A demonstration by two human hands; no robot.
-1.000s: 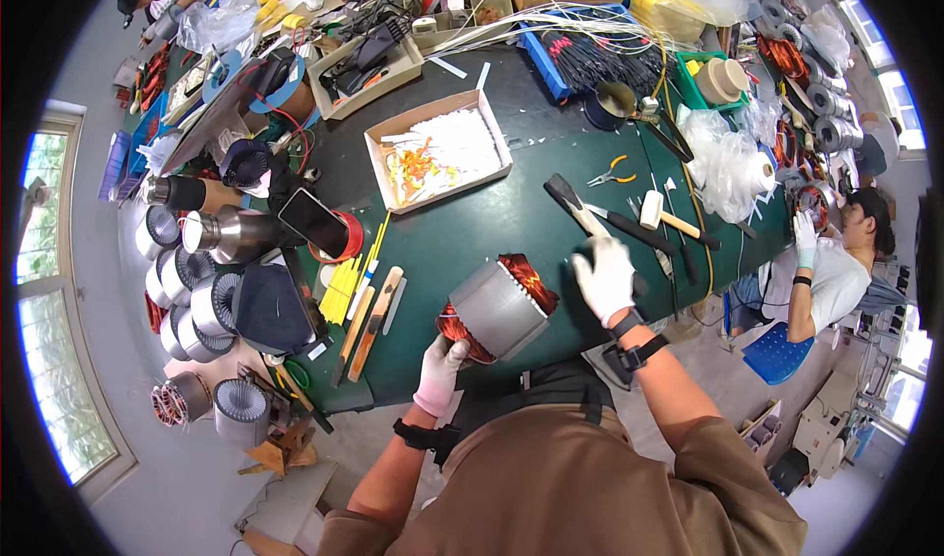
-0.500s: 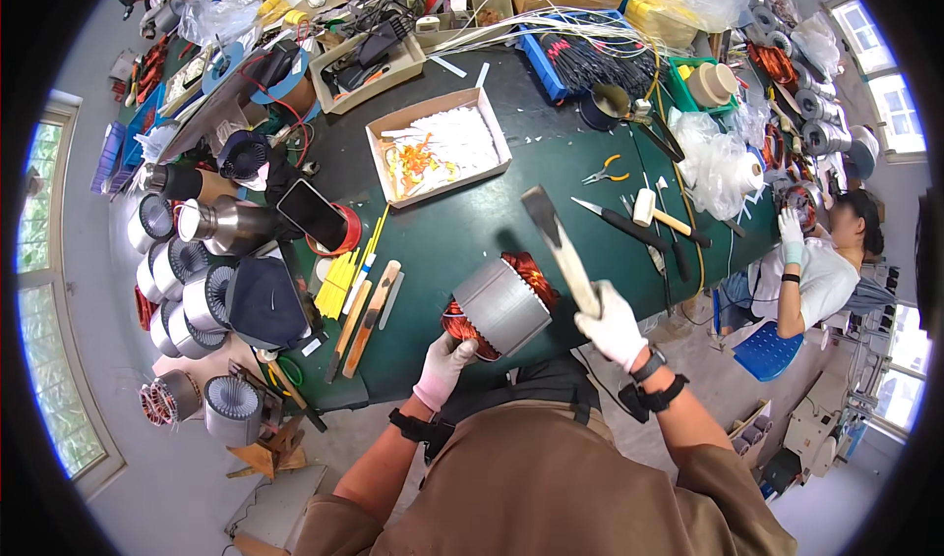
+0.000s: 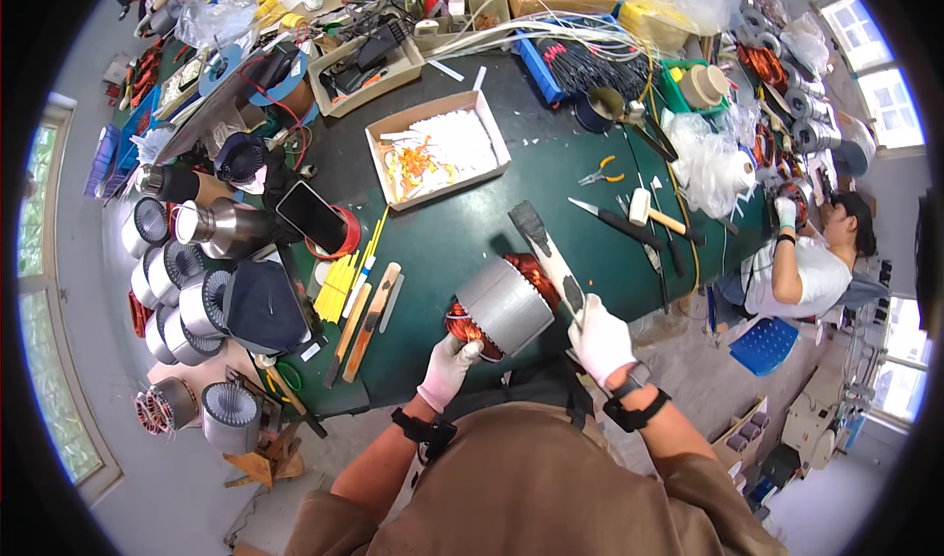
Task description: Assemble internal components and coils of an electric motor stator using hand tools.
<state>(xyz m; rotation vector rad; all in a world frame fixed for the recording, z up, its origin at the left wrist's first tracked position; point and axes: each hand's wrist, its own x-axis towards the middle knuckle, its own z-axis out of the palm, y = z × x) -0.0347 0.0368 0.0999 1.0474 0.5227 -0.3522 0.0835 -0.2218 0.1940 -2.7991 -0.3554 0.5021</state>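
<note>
A motor stator point(image 3: 505, 306), a grey ridged cylinder, lies tilted on the green bench near its front edge. Orange-red copper windings point(image 3: 532, 279) bulge from both of its ends. My gloved left hand point(image 3: 451, 367) is closed on the near-left copper winding, thumb and fingertips against the wires. In my gloved right hand point(image 3: 599, 336) I grip a flat wooden stick point(image 3: 557, 269) with a dark, worn far end. The stick slants up and left, beside the far-right winding; whether it touches the copper I cannot tell.
Wooden sticks point(image 3: 372, 320) and yellow strips point(image 3: 337, 287) lie left of the stator. A carton of white pieces point(image 3: 489, 123) stands beyond it. To the right are a white-headed mallet point(image 3: 641, 206) and pliers point(image 3: 602, 171). A co-worker point(image 3: 801, 261) sits at far right.
My right hand has shifted slightly down with the wooden stick, whose dark end has moved left and lower, closer to the stator. The left hand keeps its hold on the winding.
</note>
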